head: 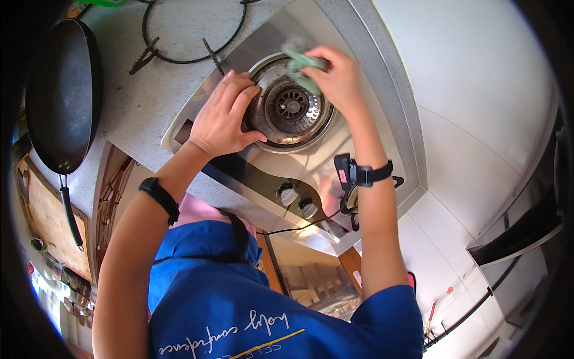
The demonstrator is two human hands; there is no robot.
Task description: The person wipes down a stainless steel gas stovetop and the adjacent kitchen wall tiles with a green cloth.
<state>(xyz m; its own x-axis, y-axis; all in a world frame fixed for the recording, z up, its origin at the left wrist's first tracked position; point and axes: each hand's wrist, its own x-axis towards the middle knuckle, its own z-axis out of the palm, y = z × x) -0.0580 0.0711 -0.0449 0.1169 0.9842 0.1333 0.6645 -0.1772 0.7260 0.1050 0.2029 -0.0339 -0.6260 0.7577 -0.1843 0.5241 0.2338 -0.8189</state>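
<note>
My right hand holds a crumpled green cloth against the upper right rim of a gas burner. The cloth is blurred. Below it lies the burner's round metal bowl, stained brown, with a slotted burner head at its centre. My left hand rests on the left edge of the bowl, thumb spread apart towards the front rim, with nothing seen in its grasp. Around the burner spreads the stainless steel cooktop, which carries two control knobs on a dark front panel.
A black frying pan stands at the left on the speckled counter. Behind my left hand lies a black wire pan support. White wall tiles rise along the right. A black cable crosses the cooktop's front near a second burner.
</note>
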